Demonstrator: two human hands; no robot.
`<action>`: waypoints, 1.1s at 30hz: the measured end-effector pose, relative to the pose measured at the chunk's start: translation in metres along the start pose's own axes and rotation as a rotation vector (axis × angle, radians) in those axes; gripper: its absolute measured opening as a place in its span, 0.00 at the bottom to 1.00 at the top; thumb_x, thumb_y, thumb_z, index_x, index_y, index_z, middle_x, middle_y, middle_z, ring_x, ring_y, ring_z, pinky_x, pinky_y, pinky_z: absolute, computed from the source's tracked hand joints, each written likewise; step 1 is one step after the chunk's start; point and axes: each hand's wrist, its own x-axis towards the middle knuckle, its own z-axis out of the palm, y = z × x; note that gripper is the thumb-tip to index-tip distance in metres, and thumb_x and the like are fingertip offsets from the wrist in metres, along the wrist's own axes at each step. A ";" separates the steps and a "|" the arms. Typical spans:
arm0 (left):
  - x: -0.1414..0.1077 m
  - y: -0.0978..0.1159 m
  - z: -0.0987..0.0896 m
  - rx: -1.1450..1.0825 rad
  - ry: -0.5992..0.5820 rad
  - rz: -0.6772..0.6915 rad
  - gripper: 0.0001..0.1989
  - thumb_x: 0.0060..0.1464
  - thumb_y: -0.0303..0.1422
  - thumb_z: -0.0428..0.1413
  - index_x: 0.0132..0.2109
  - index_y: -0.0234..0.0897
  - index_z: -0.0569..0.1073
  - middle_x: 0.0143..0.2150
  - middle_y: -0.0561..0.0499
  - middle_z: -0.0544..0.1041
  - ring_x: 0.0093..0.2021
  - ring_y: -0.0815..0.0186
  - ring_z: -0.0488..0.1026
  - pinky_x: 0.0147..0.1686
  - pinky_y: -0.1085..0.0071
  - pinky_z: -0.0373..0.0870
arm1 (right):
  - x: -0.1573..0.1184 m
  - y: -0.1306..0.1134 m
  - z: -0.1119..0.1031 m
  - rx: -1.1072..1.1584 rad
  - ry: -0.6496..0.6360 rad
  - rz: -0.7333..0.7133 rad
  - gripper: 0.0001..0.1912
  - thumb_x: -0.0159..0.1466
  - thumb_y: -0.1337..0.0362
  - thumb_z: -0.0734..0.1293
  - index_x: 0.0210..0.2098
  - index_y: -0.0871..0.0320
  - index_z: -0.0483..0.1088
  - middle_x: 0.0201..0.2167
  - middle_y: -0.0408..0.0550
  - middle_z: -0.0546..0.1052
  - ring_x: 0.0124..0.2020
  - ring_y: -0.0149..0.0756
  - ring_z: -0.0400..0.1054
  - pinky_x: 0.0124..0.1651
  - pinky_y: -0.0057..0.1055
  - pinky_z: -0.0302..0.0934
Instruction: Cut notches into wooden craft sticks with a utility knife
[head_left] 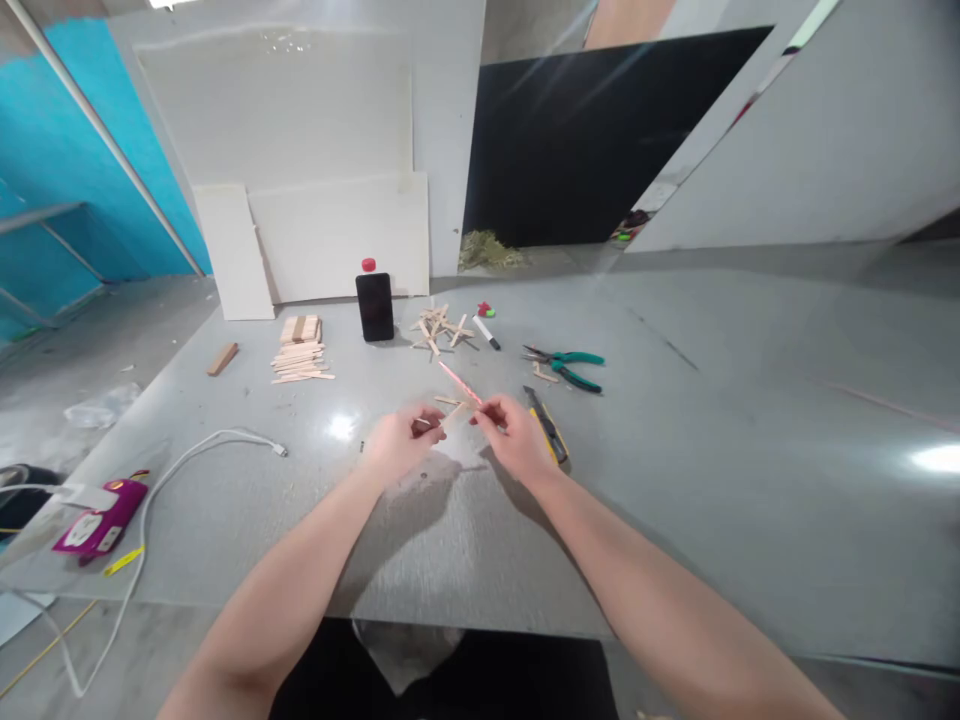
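Note:
My left hand (401,443) is closed, its fingertips pinching one end of a pale wooden craft stick (453,413). The stick slants up toward my right hand (517,440), whose fingers are wrapped around a thin pink-and-red pencil (460,382). The pencil points up and to the left, away from me. Whether my right fingers also touch the stick, I cannot tell. A few more craft sticks lie just behind my hands. Right beside my right hand is a yellow and black utility knife (550,425).
Pliers with green handles (577,368) lie to the right. Farther back are a marker (486,332), a loose stick pile (439,328), a phone (375,307) propped before a red-capped bottle, and stacked sticks (300,360). A white cable (180,465) runs along the left.

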 end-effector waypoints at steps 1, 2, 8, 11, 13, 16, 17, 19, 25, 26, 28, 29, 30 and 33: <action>0.000 0.000 0.002 -0.023 -0.004 0.000 0.17 0.66 0.40 0.57 0.56 0.34 0.72 0.52 0.45 0.76 0.48 0.62 0.76 0.47 0.59 0.78 | -0.001 0.000 0.001 0.023 0.000 -0.004 0.18 0.70 0.56 0.67 0.55 0.59 0.70 0.52 0.52 0.75 0.47 0.40 0.74 0.49 0.43 0.73; -0.001 0.001 0.004 -0.042 -0.004 -0.003 0.17 0.66 0.40 0.57 0.56 0.34 0.72 0.52 0.45 0.76 0.47 0.62 0.76 0.47 0.59 0.78 | -0.002 -0.001 0.002 0.045 0.000 -0.008 0.18 0.70 0.56 0.67 0.55 0.59 0.70 0.52 0.52 0.75 0.47 0.40 0.74 0.49 0.43 0.73; -0.006 0.006 0.007 -0.094 0.008 -0.033 0.15 0.66 0.39 0.57 0.54 0.35 0.73 0.51 0.45 0.76 0.46 0.63 0.76 0.46 0.61 0.78 | -0.006 -0.002 0.001 0.132 0.028 -0.014 0.18 0.70 0.56 0.67 0.55 0.59 0.70 0.52 0.52 0.75 0.47 0.40 0.74 0.48 0.43 0.73; -0.008 0.009 0.007 -0.102 0.006 -0.048 0.15 0.66 0.39 0.57 0.54 0.34 0.73 0.50 0.46 0.76 0.45 0.63 0.76 0.46 0.61 0.78 | -0.006 -0.003 -0.001 0.141 0.039 -0.021 0.17 0.70 0.56 0.67 0.54 0.59 0.70 0.51 0.51 0.76 0.46 0.39 0.74 0.48 0.42 0.73; -0.010 0.011 0.006 -0.110 0.005 -0.053 0.15 0.66 0.39 0.57 0.54 0.34 0.73 0.50 0.46 0.76 0.45 0.64 0.77 0.45 0.62 0.78 | -0.006 -0.004 -0.002 0.134 0.045 -0.029 0.17 0.70 0.56 0.67 0.54 0.59 0.71 0.51 0.51 0.76 0.46 0.39 0.74 0.48 0.42 0.73; -0.011 0.013 0.007 -0.132 0.004 -0.057 0.15 0.66 0.39 0.57 0.54 0.34 0.73 0.50 0.46 0.76 0.45 0.64 0.77 0.45 0.62 0.78 | -0.006 -0.005 -0.005 0.116 0.060 -0.037 0.17 0.70 0.56 0.67 0.54 0.59 0.71 0.50 0.51 0.76 0.46 0.39 0.74 0.48 0.42 0.73; -0.011 0.014 0.007 -0.142 0.004 -0.057 0.15 0.66 0.39 0.57 0.54 0.34 0.73 0.50 0.46 0.76 0.44 0.64 0.77 0.45 0.62 0.78 | -0.006 -0.005 -0.006 0.110 0.066 -0.040 0.17 0.70 0.56 0.67 0.54 0.59 0.71 0.50 0.51 0.76 0.46 0.39 0.74 0.48 0.42 0.73; -0.011 0.014 0.006 -0.162 0.004 -0.057 0.15 0.66 0.39 0.57 0.54 0.34 0.73 0.49 0.46 0.77 0.44 0.64 0.77 0.45 0.62 0.78 | -0.007 -0.005 -0.007 0.103 0.074 -0.047 0.16 0.70 0.56 0.67 0.53 0.59 0.71 0.50 0.51 0.76 0.45 0.39 0.74 0.47 0.41 0.73; -0.009 0.009 0.007 -0.226 0.010 -0.045 0.15 0.66 0.39 0.57 0.54 0.34 0.73 0.50 0.46 0.76 0.45 0.64 0.77 0.45 0.62 0.78 | -0.008 -0.003 -0.009 0.101 0.138 -0.052 0.16 0.70 0.56 0.67 0.53 0.59 0.71 0.50 0.51 0.76 0.45 0.38 0.74 0.47 0.41 0.73; -0.008 0.007 0.007 -0.241 0.013 -0.038 0.15 0.66 0.39 0.57 0.54 0.34 0.73 0.50 0.46 0.76 0.45 0.63 0.77 0.45 0.62 0.78 | -0.007 -0.002 -0.009 0.102 0.155 -0.046 0.16 0.70 0.56 0.67 0.53 0.59 0.71 0.50 0.51 0.76 0.45 0.38 0.74 0.47 0.41 0.73; -0.006 0.005 0.008 -0.281 0.017 -0.020 0.15 0.66 0.39 0.58 0.54 0.34 0.73 0.50 0.46 0.76 0.46 0.63 0.77 0.46 0.60 0.78 | -0.006 0.000 -0.009 0.106 0.184 -0.031 0.16 0.70 0.56 0.67 0.53 0.59 0.71 0.50 0.51 0.76 0.45 0.38 0.74 0.47 0.41 0.73; -0.005 0.004 0.008 -0.305 0.017 -0.009 0.15 0.66 0.39 0.58 0.54 0.34 0.73 0.51 0.45 0.76 0.47 0.62 0.77 0.47 0.60 0.78 | -0.006 0.001 -0.008 0.111 0.192 -0.024 0.16 0.70 0.56 0.67 0.53 0.59 0.71 0.50 0.51 0.76 0.45 0.39 0.74 0.47 0.41 0.73; -0.004 0.003 0.009 -0.331 0.017 0.002 0.15 0.66 0.38 0.58 0.55 0.34 0.73 0.51 0.45 0.76 0.47 0.62 0.77 0.48 0.59 0.78 | -0.005 0.002 -0.008 0.117 0.197 -0.017 0.16 0.70 0.56 0.67 0.53 0.59 0.71 0.50 0.51 0.76 0.45 0.39 0.74 0.47 0.41 0.73; -0.002 0.001 0.011 -0.408 0.020 0.027 0.16 0.66 0.38 0.58 0.56 0.35 0.72 0.52 0.45 0.76 0.49 0.61 0.76 0.49 0.58 0.78 | -0.006 0.001 -0.005 0.147 0.195 -0.007 0.17 0.70 0.56 0.67 0.53 0.59 0.71 0.50 0.51 0.76 0.45 0.38 0.74 0.47 0.41 0.73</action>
